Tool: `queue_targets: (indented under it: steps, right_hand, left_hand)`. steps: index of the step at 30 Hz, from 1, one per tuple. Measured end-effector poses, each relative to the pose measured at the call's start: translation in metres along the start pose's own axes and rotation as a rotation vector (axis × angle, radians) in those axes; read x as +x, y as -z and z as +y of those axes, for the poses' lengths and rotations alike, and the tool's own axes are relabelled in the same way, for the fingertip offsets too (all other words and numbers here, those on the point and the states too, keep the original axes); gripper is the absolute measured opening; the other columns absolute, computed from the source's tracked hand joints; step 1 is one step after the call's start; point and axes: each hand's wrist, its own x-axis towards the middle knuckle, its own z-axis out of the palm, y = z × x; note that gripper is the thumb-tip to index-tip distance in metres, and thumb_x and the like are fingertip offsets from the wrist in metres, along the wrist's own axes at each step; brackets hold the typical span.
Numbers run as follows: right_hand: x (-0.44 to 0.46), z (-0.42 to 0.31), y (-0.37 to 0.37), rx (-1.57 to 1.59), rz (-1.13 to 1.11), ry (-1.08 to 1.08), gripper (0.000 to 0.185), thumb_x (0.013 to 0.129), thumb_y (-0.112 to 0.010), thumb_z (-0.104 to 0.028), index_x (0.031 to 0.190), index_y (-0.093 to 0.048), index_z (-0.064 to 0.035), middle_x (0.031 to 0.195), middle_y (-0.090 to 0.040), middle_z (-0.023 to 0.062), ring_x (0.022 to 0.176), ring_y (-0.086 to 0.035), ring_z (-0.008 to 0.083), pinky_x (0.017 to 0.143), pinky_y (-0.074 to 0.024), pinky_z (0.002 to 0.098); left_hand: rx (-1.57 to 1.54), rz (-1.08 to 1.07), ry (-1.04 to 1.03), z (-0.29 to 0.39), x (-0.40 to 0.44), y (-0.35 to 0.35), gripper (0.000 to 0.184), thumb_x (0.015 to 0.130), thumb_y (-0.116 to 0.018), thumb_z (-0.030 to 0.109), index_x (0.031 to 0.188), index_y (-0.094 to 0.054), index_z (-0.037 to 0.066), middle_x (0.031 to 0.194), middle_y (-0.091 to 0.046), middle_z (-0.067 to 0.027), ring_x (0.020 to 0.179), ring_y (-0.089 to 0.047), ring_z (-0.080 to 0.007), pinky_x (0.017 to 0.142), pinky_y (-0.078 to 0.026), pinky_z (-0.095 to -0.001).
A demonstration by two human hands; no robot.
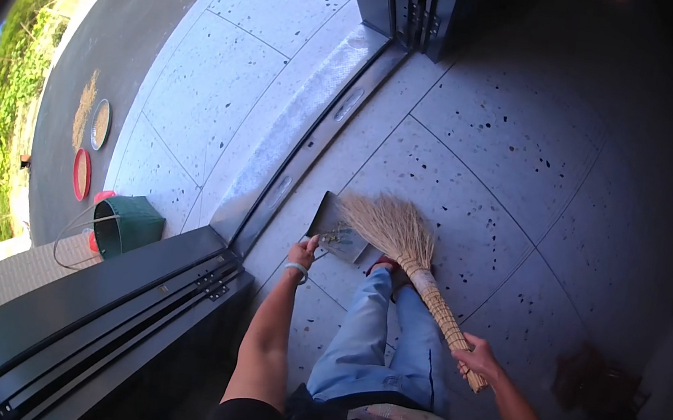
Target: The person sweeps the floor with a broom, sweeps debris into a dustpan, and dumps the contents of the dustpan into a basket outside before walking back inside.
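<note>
My right hand [480,358] is wrapped round the handle of a straw broom [439,304], which slants up and left across my legs. Its spread bristles lie at the open side of a dark metal dustpan [346,249] and cover part of it. At the dustpan's left edge, my left hand [303,254] grips the pan, with a light band on the wrist. Small bits of debris seem to lie in the pan. My shoes, partly hidden by the broom, stand just right of the dustpan on the speckled tile floor [477,177].
A metal door track [305,155] crosses the floor left of the dustpan, between dark folding door frames [119,313]. Outside stand a green bucket [130,225], a red basin [82,174] and a round tray [101,125]. Dark objects sit in shadow at the right.
</note>
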Motion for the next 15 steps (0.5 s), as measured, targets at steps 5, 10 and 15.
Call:
queue_targets:
  steps: [5, 10, 15]
  right_hand:
    - [-0.042, -0.021, -0.001, -0.083, -0.015, 0.040, 0.054, 0.072, -0.058, -0.006, 0.121, -0.035, -0.0042, 0.058, -0.050, 0.0047, 0.042, -0.047, 0.0102, 0.033, -0.0394, 0.0255]
    - [-0.008, -0.052, -0.004, 0.011, 0.111, 0.176, 0.055, 0.074, -0.056, -0.008, 0.123, -0.032, -0.0057, 0.058, -0.049, 0.0051, 0.042, -0.046, 0.0103, 0.033, -0.0396, 0.0250]
    - [0.043, -0.111, -0.010, 0.081, 0.160, 0.331, 0.037, 0.075, -0.055, -0.010, 0.109, -0.042, -0.0053, 0.054, -0.045, 0.0036, 0.039, -0.046, 0.0101, 0.032, -0.0397, 0.0250]
  left_hand:
    - [-0.055, 0.039, -0.039, -0.054, -0.002, 0.022, 0.055, 0.075, -0.047, 0.055, 0.083, -0.064, 0.003, 0.065, -0.060, -0.0118, 0.067, -0.059, -0.0195, 0.064, -0.043, -0.0309]
    - [-0.045, 0.074, -0.015, -0.087, -0.006, 0.061, 0.051, 0.077, -0.047, 0.051, 0.080, -0.064, 0.003, 0.060, -0.056, -0.0095, 0.061, -0.054, -0.0168, 0.060, -0.042, -0.0299]
    - [0.055, 0.109, -0.015, -0.095, -0.011, 0.098, 0.052, 0.079, -0.043, 0.050, 0.074, -0.062, 0.002, 0.060, -0.055, -0.0136, 0.062, -0.055, -0.0219, 0.060, -0.041, -0.0324]
